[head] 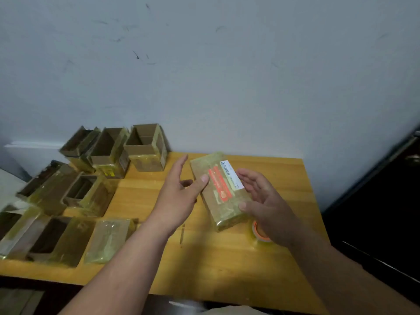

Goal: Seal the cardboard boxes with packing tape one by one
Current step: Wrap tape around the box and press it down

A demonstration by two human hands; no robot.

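Taped box (pixel 219 192) between both hands, red-and-white label (pixel 225 181) unreadable.

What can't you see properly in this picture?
Head view only:
- Orange-cored roll of clear tape: mostly hidden behind the right hand.
- White and red label on the tape-wrapped cardboard box: print too small and blurred.
- Open brown cardboard boxes: cut off by the left edge.
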